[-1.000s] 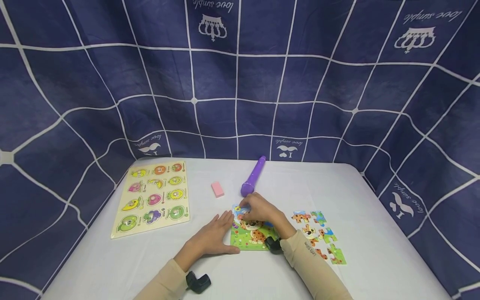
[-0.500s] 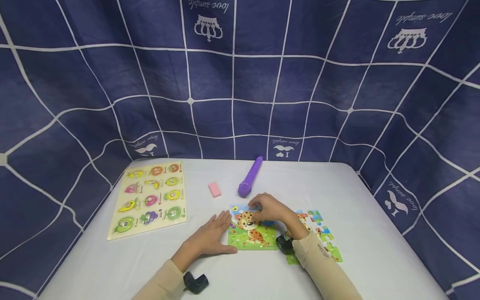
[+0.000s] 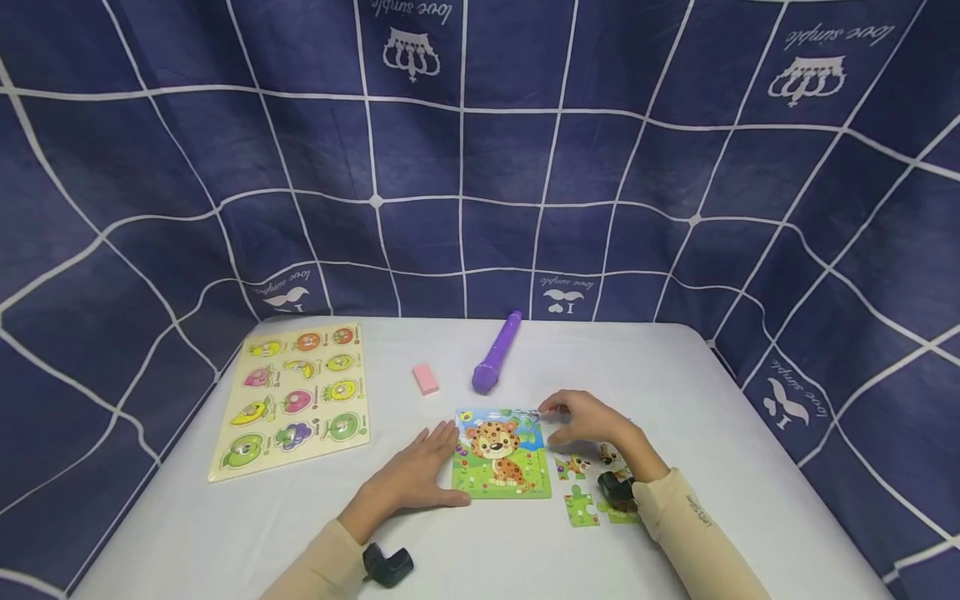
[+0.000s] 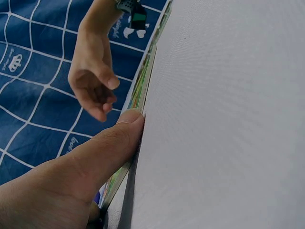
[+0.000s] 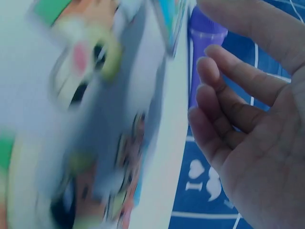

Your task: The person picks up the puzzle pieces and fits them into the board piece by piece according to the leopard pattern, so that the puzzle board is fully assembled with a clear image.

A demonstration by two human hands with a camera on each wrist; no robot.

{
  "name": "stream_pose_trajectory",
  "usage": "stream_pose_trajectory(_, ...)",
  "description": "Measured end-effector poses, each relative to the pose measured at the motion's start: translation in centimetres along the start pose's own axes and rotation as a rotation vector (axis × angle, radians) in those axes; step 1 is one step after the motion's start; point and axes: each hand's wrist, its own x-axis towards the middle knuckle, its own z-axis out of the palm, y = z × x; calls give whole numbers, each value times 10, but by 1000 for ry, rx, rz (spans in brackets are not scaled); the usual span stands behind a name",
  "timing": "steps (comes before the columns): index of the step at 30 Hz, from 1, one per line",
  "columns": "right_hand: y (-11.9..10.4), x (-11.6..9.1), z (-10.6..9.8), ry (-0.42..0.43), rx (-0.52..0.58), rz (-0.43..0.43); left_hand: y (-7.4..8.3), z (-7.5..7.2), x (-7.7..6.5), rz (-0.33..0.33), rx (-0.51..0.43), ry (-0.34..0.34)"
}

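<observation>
A leopard picture puzzle point(image 3: 498, 479) lies flat on the white table. My left hand point(image 3: 416, 477) rests along its left side with straight fingers. In the left wrist view, the thumb point(image 4: 107, 150) presses against the puzzle's edge. Just off the puzzle's upper right corner hovers my right hand point(image 3: 592, 418), fingers loosely bent and holding nothing. The right wrist view confirms a bare palm point(image 5: 267, 138). Loose jigsaw pieces point(image 3: 581, 508) lie right of the puzzle, partly hidden beneath the right wrist and its black camera. They look blurred in the right wrist view.
A wooden fruit peg board point(image 3: 300, 400) lies at the left of the table point(image 3: 420, 550). Behind the puzzle are a pink block point(image 3: 425, 379) and a purple toy microphone point(image 3: 497, 354). A navy curtain point(image 3: 480, 167) with white lines surrounds the table.
My right hand has lifted away from the puzzle's upper part and moved right, uncovering the leopard picture. The left hand has stayed at the puzzle's left side. The head view has shifted slightly.
</observation>
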Motion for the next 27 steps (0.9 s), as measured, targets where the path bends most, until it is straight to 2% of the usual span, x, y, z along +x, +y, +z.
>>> stream_pose_trajectory(7,19,-18,-12,-21,54,34,-1,0,1,-5,13,-1)
stream_pose_trajectory(14,40,-30,-23,-20,58,68,0,-1,2,-2,14,1)
stream_pose_trajectory(27,70,-32,-32,-29,74,134,-3,2,2,0,29,-2)
